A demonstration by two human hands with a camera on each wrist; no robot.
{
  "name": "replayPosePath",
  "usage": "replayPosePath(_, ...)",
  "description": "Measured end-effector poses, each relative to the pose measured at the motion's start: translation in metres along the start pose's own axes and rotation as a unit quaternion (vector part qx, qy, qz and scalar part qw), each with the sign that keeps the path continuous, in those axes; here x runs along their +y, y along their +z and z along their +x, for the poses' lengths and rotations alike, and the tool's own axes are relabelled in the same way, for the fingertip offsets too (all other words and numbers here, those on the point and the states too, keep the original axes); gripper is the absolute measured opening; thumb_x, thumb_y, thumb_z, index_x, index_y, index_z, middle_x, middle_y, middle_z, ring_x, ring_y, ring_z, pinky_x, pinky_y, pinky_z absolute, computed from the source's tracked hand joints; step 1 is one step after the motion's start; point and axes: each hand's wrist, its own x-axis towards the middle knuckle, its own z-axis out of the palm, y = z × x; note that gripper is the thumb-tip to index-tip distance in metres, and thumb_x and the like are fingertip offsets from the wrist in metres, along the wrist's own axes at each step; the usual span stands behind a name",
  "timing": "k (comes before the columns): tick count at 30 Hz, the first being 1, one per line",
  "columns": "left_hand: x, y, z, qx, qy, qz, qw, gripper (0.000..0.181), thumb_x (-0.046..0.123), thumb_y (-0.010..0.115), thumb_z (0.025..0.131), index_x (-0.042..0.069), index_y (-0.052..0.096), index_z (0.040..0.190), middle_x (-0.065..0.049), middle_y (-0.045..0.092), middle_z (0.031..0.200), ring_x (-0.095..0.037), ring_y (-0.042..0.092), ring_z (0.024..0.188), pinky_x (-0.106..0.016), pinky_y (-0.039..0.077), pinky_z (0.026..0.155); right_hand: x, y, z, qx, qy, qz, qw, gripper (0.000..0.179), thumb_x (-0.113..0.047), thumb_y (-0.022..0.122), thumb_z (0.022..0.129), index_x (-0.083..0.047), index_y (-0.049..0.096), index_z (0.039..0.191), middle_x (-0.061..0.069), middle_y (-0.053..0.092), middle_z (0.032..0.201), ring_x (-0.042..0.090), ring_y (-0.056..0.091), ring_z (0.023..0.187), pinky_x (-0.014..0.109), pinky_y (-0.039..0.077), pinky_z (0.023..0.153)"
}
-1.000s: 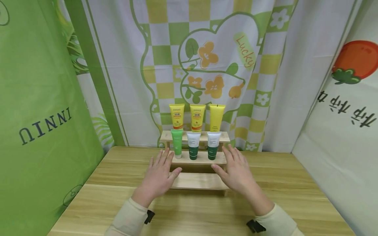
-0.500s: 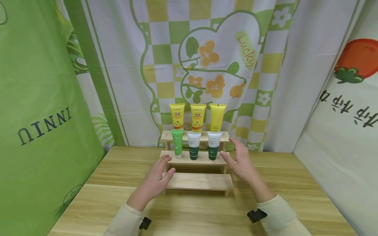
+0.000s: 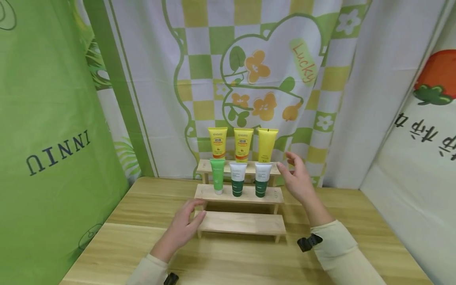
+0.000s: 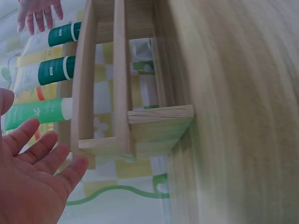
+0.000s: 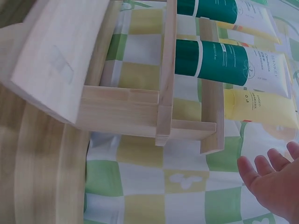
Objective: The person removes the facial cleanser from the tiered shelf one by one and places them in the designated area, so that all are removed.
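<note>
A three-step wooden display stand point(image 3: 242, 223) stands on the table. Three yellow tubes point(image 3: 244, 144) stand upright on its top step, the rightmost with a plainer side facing me. The middle step carries a slim green tube point(image 3: 218, 176) and two white-and-dark-green tubes point(image 3: 238, 180); the lowest step is bare. My left hand point(image 3: 183, 224) hovers by the left end of the lower steps, fingers loosely bent, holding nothing; whether a fingertip touches the wood I cannot tell. Beside the top step's right end is my right hand point(image 3: 298, 179), relaxed, apart from the tubes in the right wrist view point(image 5: 273, 184).
The wood-grain table point(image 3: 228, 261) extends in front of the stand and to both sides. A checked curtain point(image 3: 203, 65) hangs close behind it. Green cloth point(image 3: 53, 118) borders the left, and a white printed cloth point(image 3: 402, 158) the right. Each sleeve carries a black wrist strap point(image 3: 309, 242).
Both hands have drawn apart from in front of the stand: the left back toward me, the right outward and up. The tubes keep their places on the steps. The head view has shifted slightly.
</note>
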Motion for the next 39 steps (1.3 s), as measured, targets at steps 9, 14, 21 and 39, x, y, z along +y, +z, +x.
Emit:
replayPosePath(9,-0.008,0.006,-0.003,-0.013,-0.009,0.028,0.9995,0.023,0.025,0.062,0.098,0.010,0.065,0.115,-0.002,0.063,0.119,-0.024,0.057,0.110,-0.049,0.048,0.090,0.001,-0.003,0.018,0.007,0.008,0.054,0.9985,0.070,-0.045,0.054,0.099,-0.002,0.028,0.149,0.019,0.038,0.148,0.038,0.036,0.134,0.055,0.031,0.107)
replayPosePath(14,-0.017,0.012,-0.004,-0.036,-0.015,0.028,0.9988,0.017,0.027,0.064,0.097,0.015,0.065,0.109,-0.002,0.062,0.119,-0.026,0.055,0.115,-0.051,0.044,0.096,0.000,-0.002,0.029,0.008,0.027,0.086,0.9959,0.070,-0.045,0.056,0.098,-0.004,0.030,0.149,0.019,0.039,0.147,0.035,0.039,0.131,0.052,0.037,0.104)
replayPosePath(21,-0.028,0.018,-0.007,-0.075,-0.049,0.035,0.9954,0.021,0.026,0.068,0.092,0.017,0.063,0.111,-0.005,0.057,0.126,-0.031,0.051,0.119,-0.054,0.042,0.099,0.001,0.002,0.045,0.006,0.046,0.090,0.9949,0.073,-0.046,0.059,0.096,-0.001,0.032,0.148,0.021,0.042,0.143,0.035,0.044,0.128,0.050,0.042,0.100)
replayPosePath(39,-0.035,0.011,-0.006,-0.080,-0.062,0.050,0.9935,0.019,0.029,0.071,0.091,0.018,0.065,0.105,-0.006,0.056,0.130,-0.033,0.046,0.125,-0.054,0.037,0.102,0.004,0.020,0.068,-0.014,0.081,0.140,0.9867,0.071,-0.039,0.071,0.091,-0.002,0.041,0.143,0.016,0.050,0.137,0.029,0.047,0.124,0.042,0.042,0.100)
